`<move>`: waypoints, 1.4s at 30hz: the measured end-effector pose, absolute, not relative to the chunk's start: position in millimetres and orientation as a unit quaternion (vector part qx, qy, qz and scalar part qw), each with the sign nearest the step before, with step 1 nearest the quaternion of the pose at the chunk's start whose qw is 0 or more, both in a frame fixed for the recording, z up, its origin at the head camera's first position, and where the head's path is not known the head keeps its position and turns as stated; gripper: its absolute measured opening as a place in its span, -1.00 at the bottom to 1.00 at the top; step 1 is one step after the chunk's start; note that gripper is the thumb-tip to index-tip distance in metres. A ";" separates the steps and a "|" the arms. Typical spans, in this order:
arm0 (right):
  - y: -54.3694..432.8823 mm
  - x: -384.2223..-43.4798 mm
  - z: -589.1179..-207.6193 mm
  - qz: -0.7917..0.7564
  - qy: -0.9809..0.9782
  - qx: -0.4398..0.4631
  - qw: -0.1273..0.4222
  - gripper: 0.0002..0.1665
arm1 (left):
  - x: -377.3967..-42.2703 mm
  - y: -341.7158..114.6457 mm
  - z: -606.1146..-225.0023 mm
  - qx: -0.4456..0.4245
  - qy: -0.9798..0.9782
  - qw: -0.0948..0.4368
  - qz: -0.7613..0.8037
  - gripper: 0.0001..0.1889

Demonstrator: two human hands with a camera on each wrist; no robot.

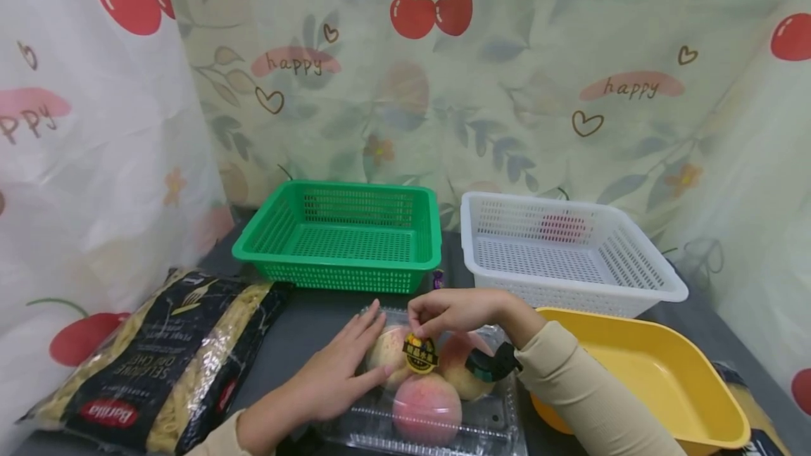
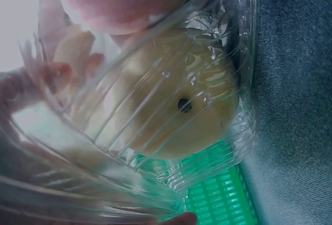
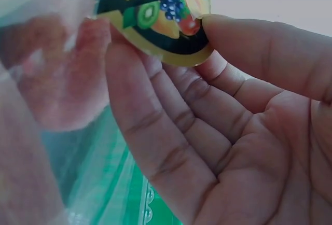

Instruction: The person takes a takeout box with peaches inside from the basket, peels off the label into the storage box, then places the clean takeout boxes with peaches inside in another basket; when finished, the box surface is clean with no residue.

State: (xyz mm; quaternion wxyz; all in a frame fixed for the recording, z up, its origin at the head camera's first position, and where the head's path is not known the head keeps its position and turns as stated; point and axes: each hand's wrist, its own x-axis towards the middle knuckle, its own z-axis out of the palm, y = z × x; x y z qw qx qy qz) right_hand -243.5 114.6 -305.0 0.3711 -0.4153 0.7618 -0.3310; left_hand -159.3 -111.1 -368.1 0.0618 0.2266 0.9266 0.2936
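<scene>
Table's (image 1: 293,340) near edge: right hand (image 1: 453,312) pinches sticker (image 1: 421,356) on box (image 1: 491,416) of peaches (image 1: 429,410); left hand (image 1: 342,366) rests on box, fingers straight.

The sticker (image 1: 421,355) in the grip looks glossy; the box (image 1: 481,419) beneath it, clear shiny plastic; the basin (image 1: 659,385) right of the grip, smooth plastic.

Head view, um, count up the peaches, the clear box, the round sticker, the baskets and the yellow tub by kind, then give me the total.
Peaches: 3 visible
Clear box: 1
Round sticker: 1
Baskets: 2
Yellow tub: 1
Total: 8
</scene>
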 end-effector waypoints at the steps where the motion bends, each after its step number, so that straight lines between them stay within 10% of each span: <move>1: 114.7 -243.4 -305.3 -0.331 0.762 -0.416 0.370 -0.89 | -159.2 -111.2 -368.2 0.227 0.926 0.063 0.294 -0.18; 42: 149.4 -233.7 -297.8 -0.311 0.803 -0.436 0.262 -0.89 | -157.5 -110.2 -365.3 0.227 0.928 0.043 0.291 -0.21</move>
